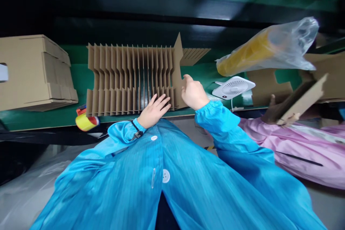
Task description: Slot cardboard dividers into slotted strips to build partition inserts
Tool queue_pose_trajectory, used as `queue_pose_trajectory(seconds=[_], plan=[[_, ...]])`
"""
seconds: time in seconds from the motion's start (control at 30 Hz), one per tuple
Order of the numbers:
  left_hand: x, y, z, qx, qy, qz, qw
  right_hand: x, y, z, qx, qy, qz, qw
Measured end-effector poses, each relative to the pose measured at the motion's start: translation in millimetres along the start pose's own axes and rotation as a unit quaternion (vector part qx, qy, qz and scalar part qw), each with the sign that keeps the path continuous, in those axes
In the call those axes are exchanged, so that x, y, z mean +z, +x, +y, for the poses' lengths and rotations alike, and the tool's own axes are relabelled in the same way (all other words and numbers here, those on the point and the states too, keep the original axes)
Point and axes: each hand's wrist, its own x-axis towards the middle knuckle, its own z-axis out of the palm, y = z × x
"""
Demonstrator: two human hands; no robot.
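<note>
A slotted cardboard divider grid (129, 82) stands on the green table in front of me, with many upright brown sheets in a row. My left hand (154, 110), fingers spread, rests against its near edge toward the right. Beside the right end of the grid, a taller cardboard sheet (178, 73) stands upright. My right hand (194, 92) is at that sheet's right side, fingers curled around its edge. Another slotted cardboard piece (194, 56) lies behind the tall sheet.
Folded cardboard boxes (24, 72) are stacked at left, near a yellow tape roll (86, 122). On the right are a white fan (235, 87), a plastic-wrapped yellow roll (250, 52) and a person in a pink sleeve (304, 151) holding cardboard (303, 100).
</note>
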Motion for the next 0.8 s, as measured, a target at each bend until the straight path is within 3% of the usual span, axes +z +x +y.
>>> queue_pose_trajectory(seconds=[0.33, 0.6, 0.8], plan=[[-0.3, 0, -1, -0.002, -0.002, -0.001, 1.0, -1, -2, -2, -0.005, 0.006, -0.005, 1.0], [-0.5, 1, -1, -0.002, 0.001, -0.007, 1.0, 30, -4, -1, -0.006, -0.029, -0.039, 0.999], [-0.9, 1, -1, 0.002, 0.009, -0.009, 1.0, 34, 0, 3, -0.032, -0.031, -0.034, 0.998]])
